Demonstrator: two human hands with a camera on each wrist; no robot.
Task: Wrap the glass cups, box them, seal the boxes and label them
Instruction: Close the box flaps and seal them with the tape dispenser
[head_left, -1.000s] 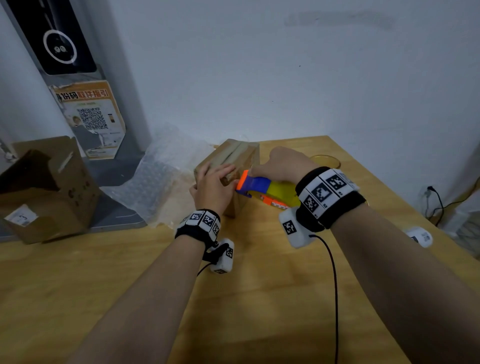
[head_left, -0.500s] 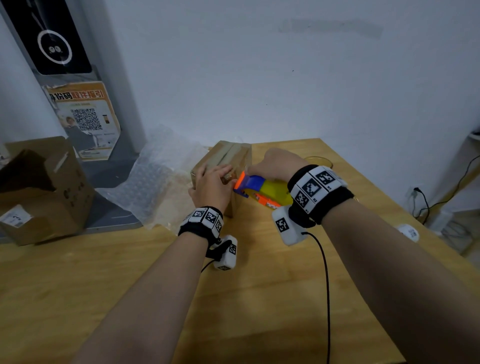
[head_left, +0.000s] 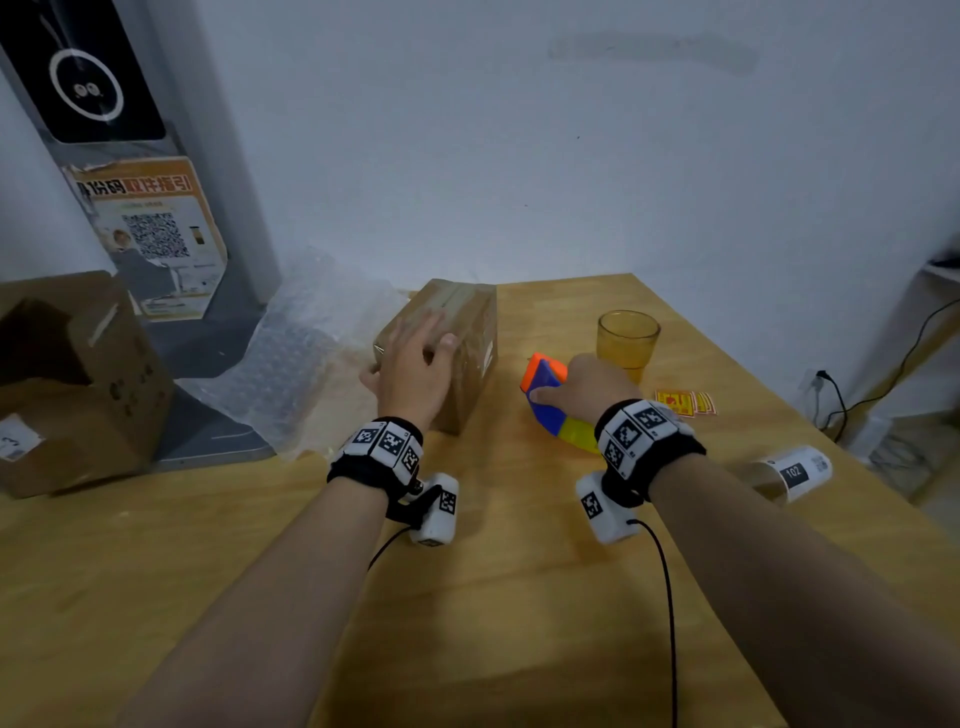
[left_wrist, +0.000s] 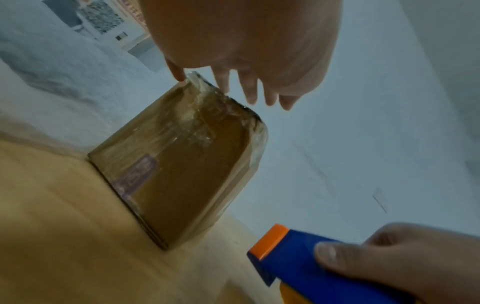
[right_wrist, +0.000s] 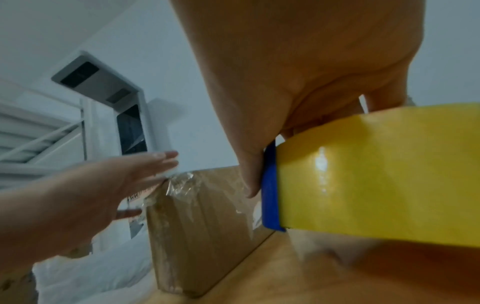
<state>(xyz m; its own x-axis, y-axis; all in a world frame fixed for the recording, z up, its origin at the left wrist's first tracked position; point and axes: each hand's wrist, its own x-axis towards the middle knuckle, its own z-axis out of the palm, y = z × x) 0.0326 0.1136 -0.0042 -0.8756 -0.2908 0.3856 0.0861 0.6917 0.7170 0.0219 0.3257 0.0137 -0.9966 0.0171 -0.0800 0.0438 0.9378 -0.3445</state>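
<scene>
A small brown cardboard box (head_left: 467, 332), shut and taped over with clear tape, stands upright at the middle back of the wooden table (head_left: 519, 597). My left hand (head_left: 415, 358) lies flat on its top, fingers straight, thumb down its left side. The left wrist view shows the crinkled tape on the box (left_wrist: 182, 174). My right hand (head_left: 587, 387) grips a blue, orange and yellow tape dispenser (head_left: 545, 384) low over the table, just right of the box and apart from it. An amber glass cup (head_left: 627, 338) stands unwrapped behind that hand.
A sheet of bubble wrap (head_left: 301, 353) lies left of the box. An open carton (head_left: 72, 384) sits at the far left. Red and yellow stickers (head_left: 683, 402) lie right of the dispenser, with a label roll (head_left: 789, 473) near the right edge.
My right hand has pulled the tape dispenser off the box to the right and down. My left hand has slid from the box's near edge up onto its top.
</scene>
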